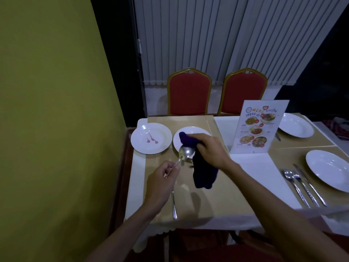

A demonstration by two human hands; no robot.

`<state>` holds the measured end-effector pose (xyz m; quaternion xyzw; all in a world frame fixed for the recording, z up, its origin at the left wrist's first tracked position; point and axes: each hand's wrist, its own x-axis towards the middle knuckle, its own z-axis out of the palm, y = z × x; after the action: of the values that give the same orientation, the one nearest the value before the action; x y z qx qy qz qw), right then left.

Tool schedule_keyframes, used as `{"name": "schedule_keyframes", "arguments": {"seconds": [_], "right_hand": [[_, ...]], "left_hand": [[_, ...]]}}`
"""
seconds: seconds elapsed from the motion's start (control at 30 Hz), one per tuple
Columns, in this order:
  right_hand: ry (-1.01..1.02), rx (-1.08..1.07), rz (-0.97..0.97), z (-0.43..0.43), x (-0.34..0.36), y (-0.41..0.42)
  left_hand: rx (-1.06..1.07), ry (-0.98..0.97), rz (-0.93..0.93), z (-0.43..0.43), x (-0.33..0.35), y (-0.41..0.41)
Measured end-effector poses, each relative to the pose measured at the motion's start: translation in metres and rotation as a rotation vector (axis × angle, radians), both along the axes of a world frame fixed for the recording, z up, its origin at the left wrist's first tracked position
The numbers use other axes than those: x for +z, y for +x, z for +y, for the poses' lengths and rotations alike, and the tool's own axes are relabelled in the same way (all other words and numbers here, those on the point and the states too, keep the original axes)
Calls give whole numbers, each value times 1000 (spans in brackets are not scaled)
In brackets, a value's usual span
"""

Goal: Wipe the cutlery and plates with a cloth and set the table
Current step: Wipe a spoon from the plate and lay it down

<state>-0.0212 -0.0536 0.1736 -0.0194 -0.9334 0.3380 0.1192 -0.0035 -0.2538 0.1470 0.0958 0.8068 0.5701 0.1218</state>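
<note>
Cutlery and plates sit on a tabletop (222,188) laid with white cloth and tan mats, against a yellow-green wall (52,110) and pale vertical blinds (207,38). Four white plates show, one stained plate (151,138) marked red. Two red chairs (189,93) stand opposite, beside an upright menu card (258,127). The left hand (160,186) pinches a spoon (186,153) by its handle; the right hand (210,150) grips a dark cloth (204,171) against its bowl. Three pieces lie right, one near.

Four plates (151,138); two chairs (189,91); one cloth (204,171).
</note>
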Motion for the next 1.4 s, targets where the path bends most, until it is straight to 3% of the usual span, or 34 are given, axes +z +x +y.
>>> {"name": "schedule_keyframes", "arguments": {"seconds": [0.13,0.23,0.37,0.47,0.6,0.7,0.8,0.93,1.13,1.33,1.4], "right_hand": [[-519,-121,-114,-9,12,0],[-1002,-141,-312,-18,19,0],[-1199,-38,-414,-23,10,1],[-1141,-36,-400,-31,-2,1],[-877,-159,-365,-42,-8,3],[-750,-202,-328,-43,-9,7],[-630,-176,-352,-45,-10,9],[-651,-187,-361,-49,-9,10],[-680,-182,-452,-56,-20,18],[-664,-180,-460,-46,-32,13],[-660,-179,-486,-47,-40,10]], "left_hand": [[-62,220,-200,0,6,-14],[-95,316,-300,1,9,-21],[-126,231,-252,0,7,-26],[-146,199,-303,1,3,-33],[-111,152,-368,2,-10,-36],[132,264,-242,5,-9,-47],[127,216,-123,12,-1,-62],[215,209,-115,27,1,-71],[496,390,-316,41,2,-91],[170,239,-483,32,-15,-92],[181,232,-474,33,-23,-97]]}}
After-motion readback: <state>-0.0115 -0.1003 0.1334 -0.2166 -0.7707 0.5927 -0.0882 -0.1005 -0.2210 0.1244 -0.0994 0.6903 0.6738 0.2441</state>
